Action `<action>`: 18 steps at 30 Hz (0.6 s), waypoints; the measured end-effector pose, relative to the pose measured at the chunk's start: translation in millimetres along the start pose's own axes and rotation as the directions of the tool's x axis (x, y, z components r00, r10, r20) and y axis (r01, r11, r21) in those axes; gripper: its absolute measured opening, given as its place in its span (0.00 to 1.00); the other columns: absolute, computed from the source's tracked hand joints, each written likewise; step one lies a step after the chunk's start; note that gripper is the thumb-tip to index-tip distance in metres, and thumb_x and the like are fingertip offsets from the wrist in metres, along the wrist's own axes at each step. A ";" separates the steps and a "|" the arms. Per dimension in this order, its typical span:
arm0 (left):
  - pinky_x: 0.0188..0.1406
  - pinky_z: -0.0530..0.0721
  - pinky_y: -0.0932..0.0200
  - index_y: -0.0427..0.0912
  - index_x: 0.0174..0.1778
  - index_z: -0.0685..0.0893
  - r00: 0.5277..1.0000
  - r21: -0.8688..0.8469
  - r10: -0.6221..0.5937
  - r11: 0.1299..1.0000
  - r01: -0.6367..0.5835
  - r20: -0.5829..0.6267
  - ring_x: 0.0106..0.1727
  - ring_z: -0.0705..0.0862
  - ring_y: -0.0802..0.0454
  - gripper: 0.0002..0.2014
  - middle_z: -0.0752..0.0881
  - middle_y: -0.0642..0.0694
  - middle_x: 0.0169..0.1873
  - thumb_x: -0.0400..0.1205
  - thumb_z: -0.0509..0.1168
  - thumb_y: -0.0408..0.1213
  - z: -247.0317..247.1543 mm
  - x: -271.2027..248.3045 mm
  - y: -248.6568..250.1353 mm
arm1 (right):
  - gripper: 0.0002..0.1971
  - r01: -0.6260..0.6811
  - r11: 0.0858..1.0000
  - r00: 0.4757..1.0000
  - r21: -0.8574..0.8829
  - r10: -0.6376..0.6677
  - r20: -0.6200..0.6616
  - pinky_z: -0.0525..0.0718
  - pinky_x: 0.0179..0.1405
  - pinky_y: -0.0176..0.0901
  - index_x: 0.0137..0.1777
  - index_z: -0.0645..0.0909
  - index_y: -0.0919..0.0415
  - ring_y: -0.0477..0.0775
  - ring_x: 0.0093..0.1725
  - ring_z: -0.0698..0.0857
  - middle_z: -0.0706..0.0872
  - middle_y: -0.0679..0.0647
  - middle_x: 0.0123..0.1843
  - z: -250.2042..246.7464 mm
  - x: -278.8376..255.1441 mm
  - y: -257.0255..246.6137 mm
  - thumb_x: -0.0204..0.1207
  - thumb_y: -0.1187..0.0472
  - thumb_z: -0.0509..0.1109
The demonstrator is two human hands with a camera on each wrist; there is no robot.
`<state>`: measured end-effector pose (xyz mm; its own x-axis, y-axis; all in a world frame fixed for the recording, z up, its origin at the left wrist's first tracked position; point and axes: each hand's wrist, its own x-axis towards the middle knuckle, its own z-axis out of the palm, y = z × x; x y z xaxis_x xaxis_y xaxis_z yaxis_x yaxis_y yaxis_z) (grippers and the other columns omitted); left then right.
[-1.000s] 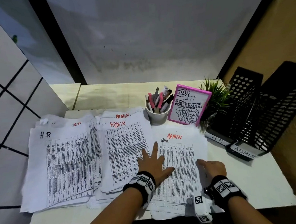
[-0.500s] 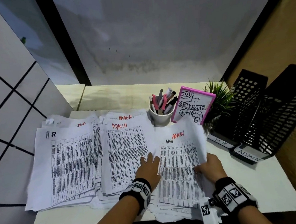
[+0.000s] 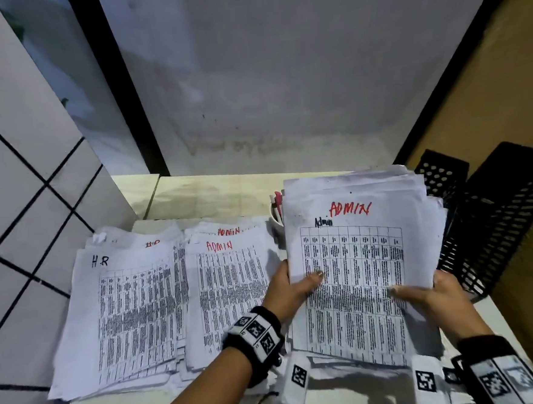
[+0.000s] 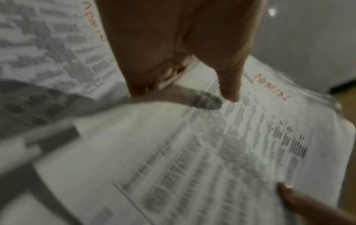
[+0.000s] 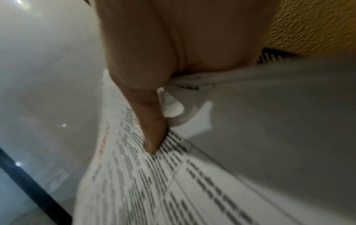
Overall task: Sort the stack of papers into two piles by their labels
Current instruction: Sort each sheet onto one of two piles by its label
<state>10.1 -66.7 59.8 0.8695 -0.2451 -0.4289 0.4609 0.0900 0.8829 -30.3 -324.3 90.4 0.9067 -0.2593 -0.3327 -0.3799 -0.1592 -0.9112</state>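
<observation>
Sorting looks well advanced. The desk (image 3: 504, 327) carries an HR pile (image 3: 121, 313) at its left edge and an ADMIN pile (image 3: 230, 295) at its middle. The unsorted stack (image 3: 361, 274), ADMIN sheet on top, is lifted over its right side, left hand (image 3: 288, 290) and right hand (image 3: 435, 294) both clamped on it, thumbs on top. Every sheet in it remains to sort.

Office desk (image 3: 214, 196), file trays (image 3: 494, 227), paperwork (image 3: 133, 305)
</observation>
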 end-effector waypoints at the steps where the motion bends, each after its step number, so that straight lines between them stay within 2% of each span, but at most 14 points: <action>1: 0.70 0.78 0.46 0.45 0.71 0.70 0.998 -0.011 0.035 0.999 -0.036 -0.044 0.58 0.83 0.54 0.28 0.82 0.47 0.61 0.77 0.73 0.38 3.5 -0.4 8.3 | 0.24 0.014 1.000 1.000 0.014 -0.014 -0.022 0.88 0.33 0.38 0.47 0.80 0.73 0.55 0.40 0.92 0.92 0.65 0.41 3.7 2.4 -0.7 0.55 0.64 0.86; 3: 0.68 0.80 0.47 0.44 0.67 0.75 0.984 -0.003 0.137 0.990 -0.138 -0.109 0.58 0.84 0.53 0.21 0.84 0.51 0.56 0.79 0.70 0.33 8.8 -0.3 20.1 | 0.16 0.085 0.994 0.995 0.068 -0.080 -0.064 0.86 0.33 0.34 0.47 0.82 0.73 0.53 0.40 0.93 0.93 0.60 0.40 12.3 5.3 -4.9 0.62 0.71 0.82; 4: 0.65 0.82 0.50 0.42 0.67 0.76 0.974 -0.007 0.184 0.982 -0.186 -0.131 0.57 0.85 0.53 0.20 0.85 0.52 0.54 0.79 0.69 0.30 10.3 0.4 23.9 | 0.13 0.132 0.986 0.988 0.100 -0.123 -0.090 0.86 0.33 0.31 0.47 0.84 0.71 0.48 0.38 0.92 0.93 0.56 0.39 17.0 5.1 -8.0 0.63 0.75 0.80; 7: 0.51 0.85 0.68 0.40 0.71 0.75 0.957 -0.022 0.244 0.968 -0.251 -0.157 0.55 0.86 0.60 0.25 0.87 0.51 0.55 0.78 0.68 0.23 13.1 4.2 26.4 | 0.17 0.264 0.958 0.959 0.115 -0.248 -0.135 0.85 0.35 0.29 0.49 0.86 0.65 0.39 0.35 0.89 0.93 0.43 0.38 28.6 1.8 -9.1 0.62 0.79 0.79; 9: 0.45 0.83 0.74 0.35 0.73 0.74 0.962 0.006 0.237 0.971 -0.238 -0.135 0.53 0.87 0.64 0.27 0.86 0.47 0.59 0.77 0.69 0.22 13.7 6.7 22.3 | 0.19 0.298 0.949 0.949 0.100 -0.283 -0.137 0.87 0.41 0.33 0.53 0.86 0.65 0.42 0.41 0.90 0.93 0.42 0.42 36.1 0.7 -0.4 0.64 0.80 0.77; 11: 0.40 0.81 0.78 0.34 0.68 0.79 0.971 0.013 0.183 0.983 -0.183 -0.156 0.46 0.88 0.69 0.22 0.87 0.45 0.56 0.77 0.70 0.25 12.5 7.6 18.0 | 0.21 0.276 0.956 0.956 0.099 -0.262 -0.135 0.89 0.48 0.43 0.53 0.86 0.62 0.50 0.48 0.90 0.93 0.46 0.44 45.5 2.8 10.0 0.63 0.83 0.76; 13: 0.39 0.83 0.75 0.39 0.56 0.85 0.967 0.014 0.136 0.991 -0.136 -0.216 0.40 0.88 0.67 0.12 0.89 0.47 0.48 0.78 0.71 0.28 9.2 10.9 16.1 | 0.24 0.224 0.972 0.967 0.071 -0.212 -0.141 0.85 0.54 0.57 0.47 0.84 0.55 0.64 0.53 0.87 0.91 0.55 0.46 52.9 8.6 18.2 0.62 0.85 0.74; 14: 0.44 0.85 0.69 0.39 0.54 0.86 0.964 0.043 0.119 0.993 -0.112 -0.238 0.42 0.87 0.64 0.09 0.89 0.47 0.47 0.78 0.71 0.31 8.2 11.4 18.5 | 0.25 0.198 0.978 0.972 0.063 -0.188 -0.139 0.82 0.56 0.61 0.45 0.82 0.52 0.67 0.53 0.86 0.89 0.59 0.48 54.9 11.7 21.9 0.62 0.86 0.73; 16: 0.59 0.84 0.53 0.35 0.55 0.84 0.965 0.092 0.107 0.992 -0.088 -0.240 0.50 0.87 0.53 0.13 0.88 0.43 0.49 0.79 0.71 0.39 5.2 12.6 25.9 | 0.23 0.148 0.987 0.983 0.057 -0.141 -0.118 0.81 0.59 0.67 0.45 0.82 0.53 0.68 0.55 0.85 0.89 0.60 0.48 54.5 16.8 27.3 0.63 0.84 0.74; 17: 0.60 0.83 0.51 0.34 0.56 0.83 0.967 0.105 0.116 0.990 -0.095 -0.225 0.52 0.86 0.50 0.16 0.88 0.43 0.50 0.79 0.71 0.41 3.3 12.0 30.6 | 0.20 0.124 0.990 0.988 0.063 -0.118 -0.096 0.82 0.60 0.68 0.44 0.84 0.55 0.70 0.55 0.86 0.90 0.60 0.46 53.0 17.8 28.2 0.62 0.81 0.77; 18: 0.57 0.83 0.55 0.35 0.56 0.83 0.969 0.099 0.132 0.989 -0.114 -0.209 0.50 0.86 0.52 0.14 0.88 0.45 0.47 0.79 0.70 0.40 0.8 11.4 35.2 | 0.17 0.101 0.991 0.992 0.091 -0.094 -0.080 0.83 0.59 0.67 0.43 0.86 0.58 0.71 0.54 0.87 0.91 0.60 0.43 50.2 18.4 28.8 0.60 0.77 0.80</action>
<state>36.1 -67.1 86.1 0.9406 -0.0234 -0.3386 0.3391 0.0215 0.9405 -15.4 -285.8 45.9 0.9209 -0.3183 -0.2252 -0.2680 -0.0974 -0.9585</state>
